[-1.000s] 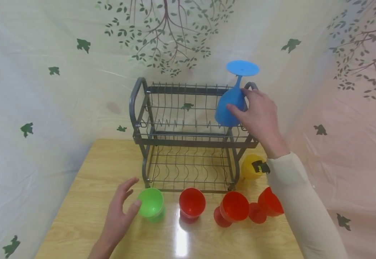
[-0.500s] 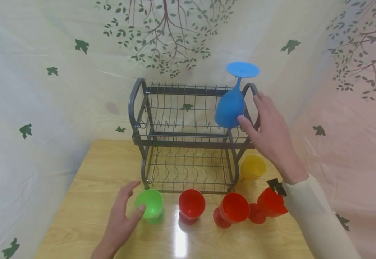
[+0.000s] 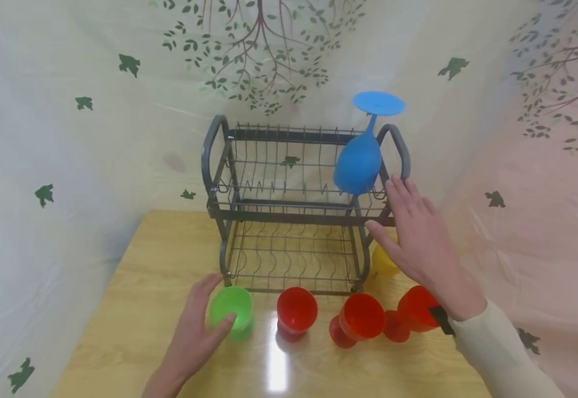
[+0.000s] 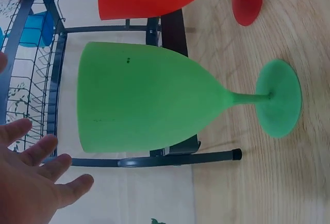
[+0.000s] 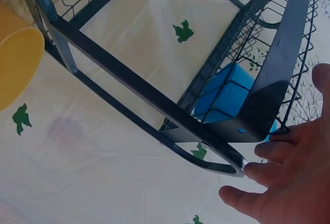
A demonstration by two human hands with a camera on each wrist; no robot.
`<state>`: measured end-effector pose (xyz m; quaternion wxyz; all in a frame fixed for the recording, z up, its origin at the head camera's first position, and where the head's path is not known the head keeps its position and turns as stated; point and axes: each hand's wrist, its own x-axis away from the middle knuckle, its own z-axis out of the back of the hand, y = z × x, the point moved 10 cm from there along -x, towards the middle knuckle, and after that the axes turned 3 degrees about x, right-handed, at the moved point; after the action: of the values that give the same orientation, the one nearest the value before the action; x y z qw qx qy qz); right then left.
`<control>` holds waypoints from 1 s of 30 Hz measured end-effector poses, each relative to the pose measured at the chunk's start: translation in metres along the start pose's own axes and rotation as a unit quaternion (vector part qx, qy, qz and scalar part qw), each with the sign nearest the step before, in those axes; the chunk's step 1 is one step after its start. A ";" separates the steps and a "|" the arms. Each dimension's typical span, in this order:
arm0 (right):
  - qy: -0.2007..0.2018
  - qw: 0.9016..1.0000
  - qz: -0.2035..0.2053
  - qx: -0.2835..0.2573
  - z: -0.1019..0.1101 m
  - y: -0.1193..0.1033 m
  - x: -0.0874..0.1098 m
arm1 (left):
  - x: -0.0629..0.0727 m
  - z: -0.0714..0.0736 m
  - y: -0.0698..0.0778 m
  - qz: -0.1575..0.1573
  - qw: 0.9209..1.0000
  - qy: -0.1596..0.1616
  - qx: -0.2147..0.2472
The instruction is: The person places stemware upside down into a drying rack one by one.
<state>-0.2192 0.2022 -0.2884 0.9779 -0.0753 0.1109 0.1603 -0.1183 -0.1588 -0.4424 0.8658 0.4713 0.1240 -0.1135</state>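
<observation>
Green stands just beside the spread, empty fingers of the left hand [image 3: 192, 338]: an upright cup [image 4: 149, 98] I judge, remotely, light, stiff and slick, best gripped round its bowl. Beyond the straight, empty fingers of the right hand [image 3: 422, 243], a blue cup [image 3: 358, 166] leans upside down in the rack [image 3: 289, 217].

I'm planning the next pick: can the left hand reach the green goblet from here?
Probably yes: the left hand, holding nothing, is beside the green goblet, with nothing visibly between them.

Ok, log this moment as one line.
left hand: near green goblet | right hand: empty, near rack | blue goblet: upside down in upper tier
</observation>
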 end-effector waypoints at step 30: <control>0.005 0.996 -0.029 -0.078 -0.010 -0.002 0.012 | -0.030 -0.043 0.017 -0.066 0.918 -0.236 -0.312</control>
<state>-0.2092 0.2021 -0.3004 0.9727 -0.1557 0.1007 0.1397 -0.1458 -0.1110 -0.4426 0.9636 0.1276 -0.0244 -0.2338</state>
